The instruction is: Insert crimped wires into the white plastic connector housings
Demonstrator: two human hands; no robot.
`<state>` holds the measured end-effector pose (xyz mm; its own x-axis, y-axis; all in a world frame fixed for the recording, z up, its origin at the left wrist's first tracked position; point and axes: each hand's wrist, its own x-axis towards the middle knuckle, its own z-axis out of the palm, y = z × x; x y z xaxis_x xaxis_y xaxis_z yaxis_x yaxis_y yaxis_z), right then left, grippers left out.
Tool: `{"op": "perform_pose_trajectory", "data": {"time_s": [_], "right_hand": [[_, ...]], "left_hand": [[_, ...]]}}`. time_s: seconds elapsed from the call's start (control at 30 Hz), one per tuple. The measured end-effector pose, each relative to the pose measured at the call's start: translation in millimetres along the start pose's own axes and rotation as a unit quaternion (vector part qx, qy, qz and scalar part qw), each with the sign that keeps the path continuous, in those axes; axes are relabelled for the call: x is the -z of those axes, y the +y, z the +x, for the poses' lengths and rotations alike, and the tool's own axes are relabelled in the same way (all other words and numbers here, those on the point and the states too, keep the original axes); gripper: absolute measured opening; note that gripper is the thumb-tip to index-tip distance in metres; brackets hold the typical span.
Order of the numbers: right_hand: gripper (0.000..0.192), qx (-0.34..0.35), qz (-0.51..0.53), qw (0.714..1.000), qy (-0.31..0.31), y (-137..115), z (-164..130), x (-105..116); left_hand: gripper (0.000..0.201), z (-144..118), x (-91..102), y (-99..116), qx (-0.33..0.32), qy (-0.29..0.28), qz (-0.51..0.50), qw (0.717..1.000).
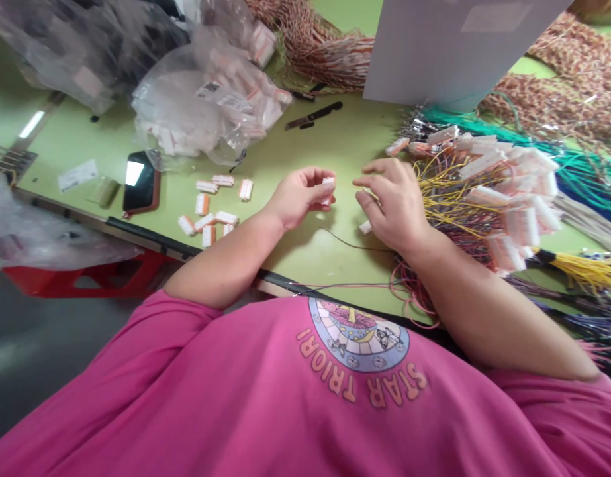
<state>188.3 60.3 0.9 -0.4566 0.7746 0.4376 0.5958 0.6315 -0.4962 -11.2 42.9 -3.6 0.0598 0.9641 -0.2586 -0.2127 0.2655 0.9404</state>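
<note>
Hands close together: left hand pinches white connector, right hand pinches wire beside wire harnesses.

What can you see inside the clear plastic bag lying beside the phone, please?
The clear plastic bag holds many small white connector housings, some with orange ends. Those deeper inside are blurred by the crumpled film, so they cannot be counted.

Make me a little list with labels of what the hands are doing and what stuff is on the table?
left hand: holds a small white connector between its fingertips
right hand: pinches a thin yellow wire next to the connector
right of the hands: pile of wired connectors, many wire colours
left of the hands: loose connectors on the green table
further left: phone, lying flat
behind: clear bag of connectors
</note>
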Motion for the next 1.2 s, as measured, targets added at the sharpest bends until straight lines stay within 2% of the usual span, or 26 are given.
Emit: {"op": "perform_pose_trajectory", "data": {"time_s": [0.07, 0.13, 0.2, 0.23, 0.3, 0.33, 0.4, 0.5, 0.6, 0.8, 0.97, 1.2], "right_hand": [[0.018, -0.001, 0.012, 1.000, -0.009, -4.2, -2.7, 8.1], [0.014, -0.070, 0.114, 0.987, -0.088, -8.2, -4.3, 15.1], [0.010, -0.151, 0.245, 0.943, -0.170, -10.1, -4.2, 19.0], [0.010, -0.182, 0.300, 0.917, -0.190, -10.1, -3.7, 19.6], [0.009, -0.221, 0.374, 0.883, -0.176, -8.8, -2.7, 18.1], [0.008, -0.230, 0.391, 0.877, -0.157, -8.0, -2.4, 16.4], [0.006, -0.226, 0.374, 0.893, -0.112, -6.9, -2.9, 12.2], [0.008, -0.180, 0.260, 0.947, -0.048, -8.0, -5.4, 6.3], [0.012, -0.139, 0.168, 0.976, -0.018, -10.0, -8.4, 3.1], [0.018, -0.103, 0.110, 0.988, -0.039, -9.7, -10.4, 1.6], [0.019, -0.076, 0.077, 0.994, -0.002, -8.0, -11.7, -0.5], [0.022, -0.012, -0.083, 0.996, 0.002, -4.4, -18.0, -6.6]], "left_hand": [[0.024, 1.8, 3.8, 1.0, 0.018, -0.003, -0.002, 1.000], [0.026, 1.6, 5.6, 1.4, 0.025, -0.015, -0.012, 1.000], [0.031, 0.2, 6.5, 1.6, 0.025, -0.034, -0.032, 0.999], [0.033, -0.7, 6.9, 1.6, 0.029, -0.047, -0.042, 0.998], [0.038, -2.4, 7.1, 1.7, 0.044, -0.074, -0.056, 0.995], [0.040, -3.3, 7.0, 1.8, 0.050, -0.086, -0.060, 0.993], [0.042, -5.0, 6.1, 2.0, 0.055, -0.101, -0.067, 0.991], [0.045, -7.6, 3.8, 2.2, 0.051, -0.113, -0.078, 0.989], [0.046, -9.2, 2.1, 1.8, 0.048, -0.119, -0.084, 0.988], [0.049, -9.0, 1.7, 0.3, 0.039, -0.114, -0.070, 0.990], [0.047, -8.8, 0.4, -0.1, 0.035, -0.099, -0.053, 0.993], [0.045, -10.8, -2.2, -2.0, 0.060, -0.108, -0.047, 0.991]]}}
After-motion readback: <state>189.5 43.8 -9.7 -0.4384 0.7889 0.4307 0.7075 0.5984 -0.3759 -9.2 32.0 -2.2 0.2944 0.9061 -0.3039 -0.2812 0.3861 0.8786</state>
